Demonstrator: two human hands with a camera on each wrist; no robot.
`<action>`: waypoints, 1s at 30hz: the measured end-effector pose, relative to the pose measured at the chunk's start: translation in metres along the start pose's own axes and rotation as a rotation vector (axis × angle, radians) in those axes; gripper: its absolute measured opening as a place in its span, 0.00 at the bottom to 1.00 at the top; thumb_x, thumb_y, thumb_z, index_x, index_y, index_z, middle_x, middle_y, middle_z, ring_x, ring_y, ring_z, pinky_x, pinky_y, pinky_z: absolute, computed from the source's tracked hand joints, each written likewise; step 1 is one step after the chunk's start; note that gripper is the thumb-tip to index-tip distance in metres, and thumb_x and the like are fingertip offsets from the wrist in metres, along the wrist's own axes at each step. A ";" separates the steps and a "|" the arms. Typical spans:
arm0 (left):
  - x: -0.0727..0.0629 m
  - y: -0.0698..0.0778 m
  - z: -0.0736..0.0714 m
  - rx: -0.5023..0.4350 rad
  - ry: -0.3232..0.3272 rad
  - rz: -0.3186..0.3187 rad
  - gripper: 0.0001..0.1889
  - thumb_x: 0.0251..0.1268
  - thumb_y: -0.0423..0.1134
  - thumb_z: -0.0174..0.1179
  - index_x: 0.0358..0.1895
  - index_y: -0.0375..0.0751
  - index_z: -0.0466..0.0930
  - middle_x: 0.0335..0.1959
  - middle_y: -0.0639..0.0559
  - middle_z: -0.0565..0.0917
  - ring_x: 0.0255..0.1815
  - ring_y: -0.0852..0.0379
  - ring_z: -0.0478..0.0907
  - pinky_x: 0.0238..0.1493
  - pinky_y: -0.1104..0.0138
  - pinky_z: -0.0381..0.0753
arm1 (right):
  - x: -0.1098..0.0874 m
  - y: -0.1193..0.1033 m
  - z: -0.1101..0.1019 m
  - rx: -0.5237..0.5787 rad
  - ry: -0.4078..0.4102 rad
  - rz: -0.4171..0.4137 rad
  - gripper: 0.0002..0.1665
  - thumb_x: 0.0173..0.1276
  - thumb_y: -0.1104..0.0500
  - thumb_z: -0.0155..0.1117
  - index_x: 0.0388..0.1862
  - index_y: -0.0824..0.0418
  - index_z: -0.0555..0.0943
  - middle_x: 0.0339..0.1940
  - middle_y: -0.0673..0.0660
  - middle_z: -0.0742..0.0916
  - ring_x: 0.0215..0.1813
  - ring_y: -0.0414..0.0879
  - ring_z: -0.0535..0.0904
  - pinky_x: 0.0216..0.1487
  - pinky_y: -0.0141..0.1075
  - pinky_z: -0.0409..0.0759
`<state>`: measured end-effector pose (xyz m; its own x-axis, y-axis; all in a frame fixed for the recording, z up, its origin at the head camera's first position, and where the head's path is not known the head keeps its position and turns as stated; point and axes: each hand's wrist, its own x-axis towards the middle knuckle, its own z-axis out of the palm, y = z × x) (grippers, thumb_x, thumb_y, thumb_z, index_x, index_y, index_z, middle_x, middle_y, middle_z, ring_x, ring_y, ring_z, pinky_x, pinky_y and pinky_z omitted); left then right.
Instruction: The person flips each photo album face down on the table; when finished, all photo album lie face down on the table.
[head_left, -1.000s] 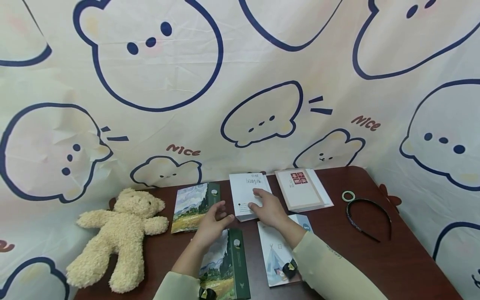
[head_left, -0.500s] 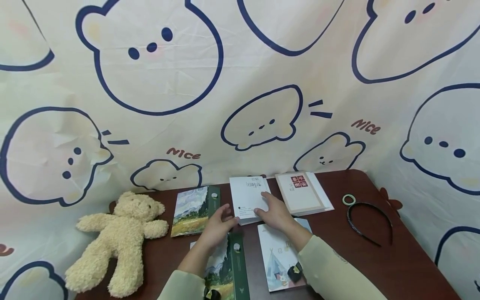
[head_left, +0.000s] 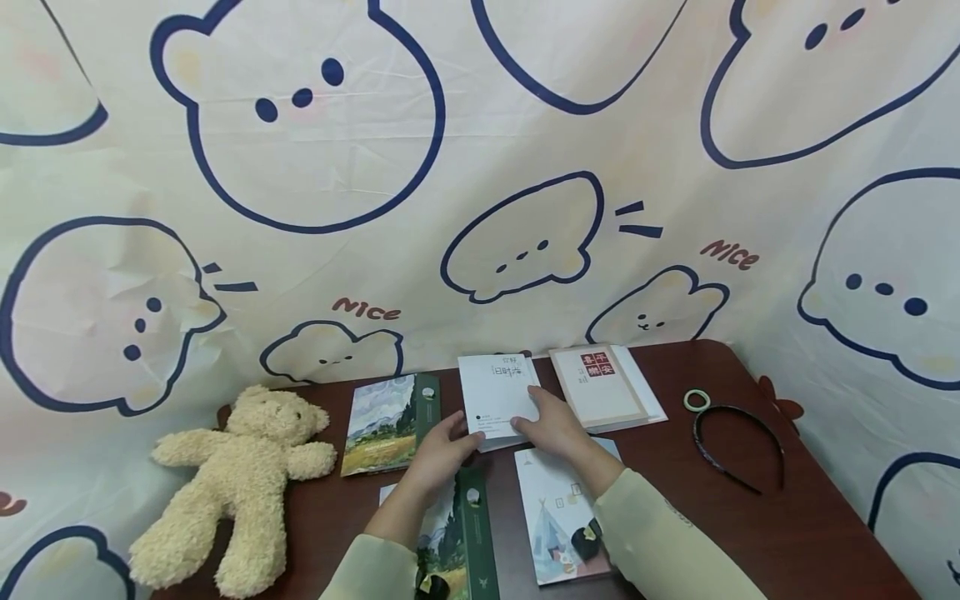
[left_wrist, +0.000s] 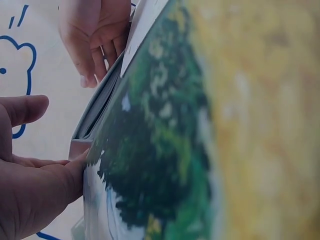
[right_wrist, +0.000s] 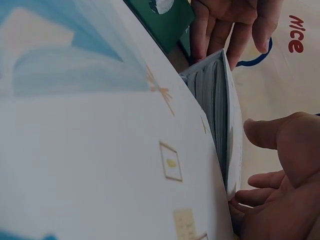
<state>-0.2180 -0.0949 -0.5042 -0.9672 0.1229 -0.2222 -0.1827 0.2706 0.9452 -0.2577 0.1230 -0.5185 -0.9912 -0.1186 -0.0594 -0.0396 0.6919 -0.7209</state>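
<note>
Lying on the bench [head_left: 675,492] in the head view, a white book [head_left: 491,396] sits between the left hand [head_left: 438,457] and right hand [head_left: 555,427]. In the left wrist view, the left fingers rest loosely at the book's corner, thumb apart. In the right wrist view, the right fingers, also unclenched, touch another corner.

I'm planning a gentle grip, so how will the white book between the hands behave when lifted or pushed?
The white book will probably stay fairly stiff, given its flat, straight-edged cover. Its thick block of pages suggests some weight. Its broad faces make rolling unlikely if pushed.
</note>
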 end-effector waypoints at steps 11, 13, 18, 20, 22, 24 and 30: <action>0.005 -0.002 0.001 0.005 -0.041 0.010 0.32 0.77 0.45 0.61 0.77 0.33 0.66 0.69 0.37 0.76 0.68 0.39 0.75 0.66 0.41 0.75 | 0.002 -0.001 0.007 -0.043 -0.015 -0.007 0.44 0.72 0.51 0.69 0.78 0.71 0.66 0.79 0.70 0.68 0.79 0.65 0.63 0.78 0.55 0.63; 0.006 -0.003 0.001 -0.001 -0.045 0.009 0.31 0.77 0.44 0.61 0.76 0.33 0.67 0.68 0.38 0.78 0.67 0.41 0.76 0.65 0.42 0.76 | 0.002 -0.001 0.008 -0.057 -0.013 -0.011 0.44 0.72 0.51 0.69 0.78 0.71 0.66 0.79 0.69 0.68 0.79 0.65 0.63 0.77 0.56 0.63; 0.007 -0.003 -0.001 -0.010 -0.043 0.003 0.32 0.77 0.44 0.61 0.76 0.31 0.66 0.66 0.37 0.79 0.65 0.42 0.78 0.65 0.42 0.76 | 0.003 -0.004 0.010 -0.076 -0.023 -0.005 0.43 0.72 0.51 0.69 0.77 0.71 0.66 0.79 0.69 0.68 0.79 0.64 0.64 0.77 0.55 0.63; 0.007 -0.003 -0.002 -0.010 -0.039 0.000 0.32 0.77 0.44 0.61 0.76 0.30 0.66 0.65 0.37 0.80 0.65 0.41 0.78 0.65 0.42 0.75 | 0.004 -0.005 0.010 -0.077 -0.031 -0.006 0.43 0.72 0.51 0.69 0.78 0.71 0.66 0.79 0.69 0.68 0.79 0.64 0.63 0.77 0.55 0.63; 0.007 -0.004 -0.003 -0.010 -0.037 0.001 0.32 0.77 0.44 0.61 0.76 0.30 0.66 0.65 0.37 0.79 0.65 0.41 0.78 0.65 0.42 0.76 | 0.004 -0.005 0.012 -0.077 -0.034 -0.011 0.43 0.72 0.50 0.69 0.78 0.71 0.66 0.79 0.69 0.68 0.79 0.64 0.64 0.77 0.55 0.64; 0.006 -0.005 -0.004 -0.012 -0.031 -0.005 0.33 0.77 0.44 0.61 0.76 0.30 0.65 0.66 0.36 0.79 0.65 0.41 0.77 0.65 0.42 0.76 | 0.004 -0.005 0.013 -0.082 -0.036 -0.017 0.43 0.72 0.50 0.69 0.78 0.70 0.66 0.79 0.68 0.68 0.79 0.63 0.64 0.77 0.54 0.64; 0.000 -0.004 -0.009 -0.040 -0.019 -0.006 0.35 0.77 0.43 0.61 0.78 0.27 0.60 0.70 0.30 0.74 0.69 0.35 0.74 0.66 0.41 0.74 | 0.002 -0.008 0.016 -0.072 -0.039 -0.034 0.44 0.72 0.50 0.68 0.78 0.70 0.67 0.79 0.68 0.68 0.78 0.64 0.65 0.77 0.54 0.65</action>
<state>-0.2184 -0.1047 -0.5059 -0.9628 0.1395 -0.2315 -0.1953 0.2331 0.9526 -0.2578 0.1063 -0.5241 -0.9834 -0.1701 -0.0635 -0.0839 0.7359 -0.6719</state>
